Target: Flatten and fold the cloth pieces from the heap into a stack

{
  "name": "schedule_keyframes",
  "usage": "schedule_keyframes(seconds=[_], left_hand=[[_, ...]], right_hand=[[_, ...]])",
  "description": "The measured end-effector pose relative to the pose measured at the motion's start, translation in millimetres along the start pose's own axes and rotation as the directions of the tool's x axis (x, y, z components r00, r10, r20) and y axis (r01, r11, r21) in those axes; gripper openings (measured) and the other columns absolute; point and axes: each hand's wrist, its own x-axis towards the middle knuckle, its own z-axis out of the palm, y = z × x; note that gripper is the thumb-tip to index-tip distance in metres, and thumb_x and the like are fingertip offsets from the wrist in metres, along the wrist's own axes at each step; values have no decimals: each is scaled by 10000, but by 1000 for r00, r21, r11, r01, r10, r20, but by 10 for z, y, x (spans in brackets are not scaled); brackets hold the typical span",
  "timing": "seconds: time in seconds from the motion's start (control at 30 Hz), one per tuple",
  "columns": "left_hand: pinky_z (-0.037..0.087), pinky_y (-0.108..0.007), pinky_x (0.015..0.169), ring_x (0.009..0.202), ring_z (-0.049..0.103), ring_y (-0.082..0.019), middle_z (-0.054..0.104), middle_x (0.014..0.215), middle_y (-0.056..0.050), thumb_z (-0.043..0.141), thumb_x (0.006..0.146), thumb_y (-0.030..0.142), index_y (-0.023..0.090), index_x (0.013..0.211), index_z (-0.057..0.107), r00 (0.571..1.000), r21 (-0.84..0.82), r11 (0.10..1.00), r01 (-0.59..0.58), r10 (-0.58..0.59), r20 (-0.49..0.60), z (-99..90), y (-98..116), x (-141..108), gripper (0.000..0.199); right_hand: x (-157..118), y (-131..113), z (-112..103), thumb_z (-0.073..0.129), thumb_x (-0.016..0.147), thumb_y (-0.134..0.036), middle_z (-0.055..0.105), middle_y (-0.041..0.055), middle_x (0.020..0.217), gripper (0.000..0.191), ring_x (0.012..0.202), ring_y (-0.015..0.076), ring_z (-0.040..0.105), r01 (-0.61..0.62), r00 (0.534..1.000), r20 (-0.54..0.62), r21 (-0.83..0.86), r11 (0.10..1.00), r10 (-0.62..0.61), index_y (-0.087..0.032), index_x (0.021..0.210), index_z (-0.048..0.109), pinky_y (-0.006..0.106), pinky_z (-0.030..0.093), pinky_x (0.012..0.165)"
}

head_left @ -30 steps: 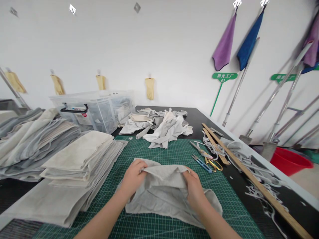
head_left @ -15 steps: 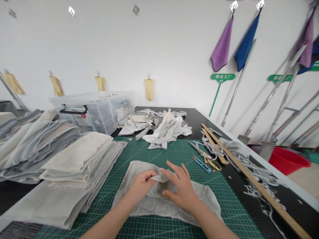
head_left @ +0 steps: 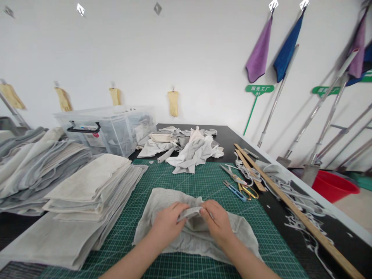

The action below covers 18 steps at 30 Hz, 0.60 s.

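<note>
The cloth (head_left: 162, 197) is pale grey; the mat (head_left: 203, 180) is green with a fine white grid. The scissors (head_left: 250, 191) have gold handles, the snips (head_left: 236, 191) light blue ones. The bucket (head_left: 334, 186) is red.

Two hands (head_left: 171, 221), four gloves (head_left: 173, 104), one bucket (head_left: 334, 188)

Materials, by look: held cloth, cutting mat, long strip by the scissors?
Gray cloth: matte woven fabric, likely cotton or a blend; soft creases, frayed-looking edge.
Cutting mat: probably PVC or similar plastic, satin; lies flat, printed grid.
Long strip: apparently bare wood; tan, dull, faintly streaked.
</note>
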Motion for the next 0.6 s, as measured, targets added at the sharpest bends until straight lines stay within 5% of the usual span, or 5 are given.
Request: schedule_keyframes(seconds=[0.13,0.3,0.43,0.6], left_hand=[[361,-239,686,806,495,-144,545,864,12,403,654,121,240,864,520,993,125,989,81,-68,-100,-92,-47,23,268],[345,-233,682,832,475,-143,532,858,9,378,652,95,231,823,526,958,246,951,186,-120,-260,-196,-187,60,264],[347,-240,698,830,477,-148,535,860,1,366,634,84,227,835,528,919,190,959,211,-129,-373,-314,-382,107,295],[360,-236,719,800,501,-147,562,821,-6,400,604,107,184,817,541,882,-224,966,129,-215,-420,-407,-568,179,267]], right_hand=[[-17,-12,17,297,798,-328,428,-5,586,265,580,129,407,-181,972,-101,242,953,210,-194,611,428,243,331,547],[50,19,-87,332,777,-379,319,-24,538,286,514,126,328,-335,857,-230,431,838,461,-209,547,347,242,288,479],[92,58,-230,367,763,-382,319,-31,531,286,509,112,317,-297,854,-283,427,854,437,-193,549,374,235,270,478],[114,145,-270,406,737,-384,266,-44,505,322,488,87,271,-205,904,-277,390,898,326,-181,501,320,217,245,460]])
